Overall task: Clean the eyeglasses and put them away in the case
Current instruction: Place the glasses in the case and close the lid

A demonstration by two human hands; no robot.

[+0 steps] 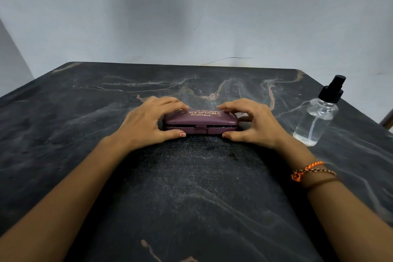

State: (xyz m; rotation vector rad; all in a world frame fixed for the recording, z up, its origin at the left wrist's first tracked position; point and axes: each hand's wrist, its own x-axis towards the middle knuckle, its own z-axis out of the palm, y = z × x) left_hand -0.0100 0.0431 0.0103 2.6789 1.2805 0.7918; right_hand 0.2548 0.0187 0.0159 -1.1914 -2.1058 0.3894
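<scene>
A maroon eyeglasses case [200,121] with gold lettering lies flat in the middle of the dark marble table [63,112]. Its lid is down, with a thin dark gap along the front seam. My left hand [148,122] grips the case's left end, fingers on the lid and thumb at the front edge. My right hand [251,122] holds the right end the same way. The eyeglasses are not in sight; whether they are inside the case I cannot tell.
A clear spray bottle [319,117] with a black pump top stands at the right, close to my right hand. A grey wall rises behind the table's far edge. My right wrist wears an orange thread band.
</scene>
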